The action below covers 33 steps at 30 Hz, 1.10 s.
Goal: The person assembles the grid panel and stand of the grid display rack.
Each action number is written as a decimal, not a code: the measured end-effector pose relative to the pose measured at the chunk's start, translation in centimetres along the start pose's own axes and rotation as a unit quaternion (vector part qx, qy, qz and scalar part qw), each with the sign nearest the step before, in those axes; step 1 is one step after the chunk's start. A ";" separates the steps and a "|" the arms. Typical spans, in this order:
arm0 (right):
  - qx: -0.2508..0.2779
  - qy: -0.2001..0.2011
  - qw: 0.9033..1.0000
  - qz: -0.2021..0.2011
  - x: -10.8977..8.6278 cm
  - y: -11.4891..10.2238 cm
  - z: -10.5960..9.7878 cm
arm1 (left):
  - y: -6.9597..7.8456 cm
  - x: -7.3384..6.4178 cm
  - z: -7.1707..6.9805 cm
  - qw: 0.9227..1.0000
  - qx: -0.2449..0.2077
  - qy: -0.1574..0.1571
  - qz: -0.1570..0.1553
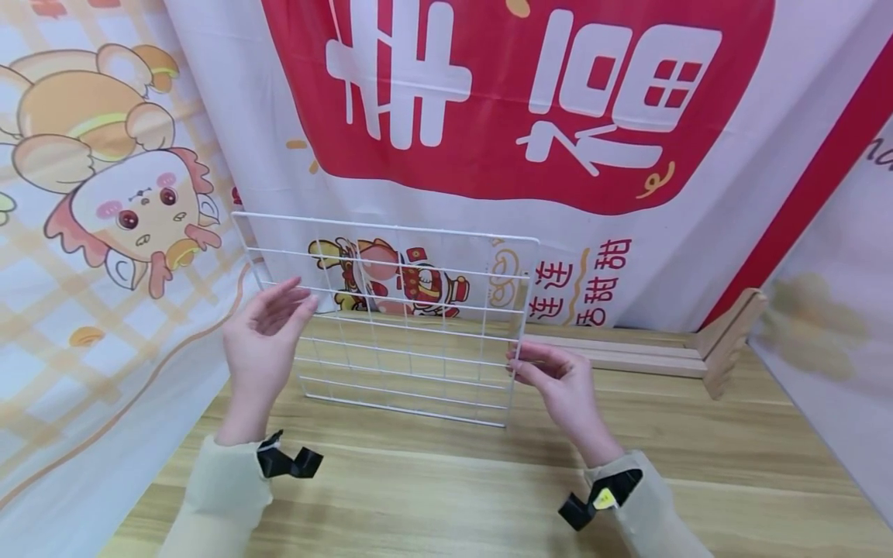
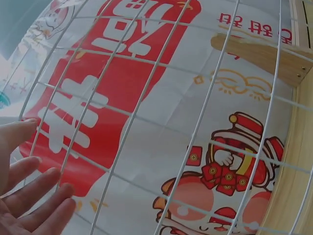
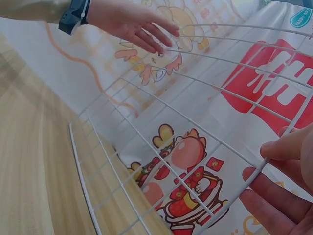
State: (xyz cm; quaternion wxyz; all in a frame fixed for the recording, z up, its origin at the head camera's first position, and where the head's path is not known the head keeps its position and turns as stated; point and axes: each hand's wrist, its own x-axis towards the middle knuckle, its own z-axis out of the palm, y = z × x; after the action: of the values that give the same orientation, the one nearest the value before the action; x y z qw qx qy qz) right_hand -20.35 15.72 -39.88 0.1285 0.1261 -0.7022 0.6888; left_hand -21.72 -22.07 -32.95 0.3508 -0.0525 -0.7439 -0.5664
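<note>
A white wire grid panel [image 1: 385, 225] stands tilted over the wooden table, its bottom edge at or near the tabletop. On its right side, my right hand [image 1: 561, 380] pinches the edge wire between thumb and fingers; the right wrist view shows this pinch close up. My left hand [image 1: 268, 333] is by the panel's left side, fingers relaxed and parted. In the left wrist view, the left fingers [image 2: 46, 196] extend beside the wires without curling round any; whether they touch is hard to tell.
Behind the panel on the right lies a wooden rack [image 1: 729, 341] with a long bar and a wavy-edged end piece. A printed red and white cloth [image 1: 670, 263] hangs at the back. Cloth walls [image 1: 174, 341] flank the wooden table [image 1: 418, 488].
</note>
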 end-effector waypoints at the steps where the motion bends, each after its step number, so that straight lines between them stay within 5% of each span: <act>1: 0.002 -0.001 1.000 -0.002 0.0 0.0 0.0 | 0.1 -0.1 0.1 1.000 0.002 -0.015 -0.003; 10: -0.003 -0.005 1.000 -0.003 0.0 0.1 -0.1 | 0.4 0.1 1.5 0.996 0.006 -0.074 -0.048; 23: 0.006 -0.002 1.000 0.010 -0.1 0.1 -0.1 | -0.5 1.3 2.5 0.991 -0.066 -0.063 -0.101; 33: -0.029 0.001 1.000 0.009 -0.1 1.0 -1.9 | -0.7 1.6 2.0 0.987 -0.101 -0.083 -0.093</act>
State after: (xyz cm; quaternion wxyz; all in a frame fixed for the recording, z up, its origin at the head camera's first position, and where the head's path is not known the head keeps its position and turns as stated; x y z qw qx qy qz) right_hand -20.59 17.60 -40.79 0.1270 0.1153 -0.7231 0.6691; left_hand -24.17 -21.06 -32.81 0.2268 -0.0649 -0.7112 -0.6622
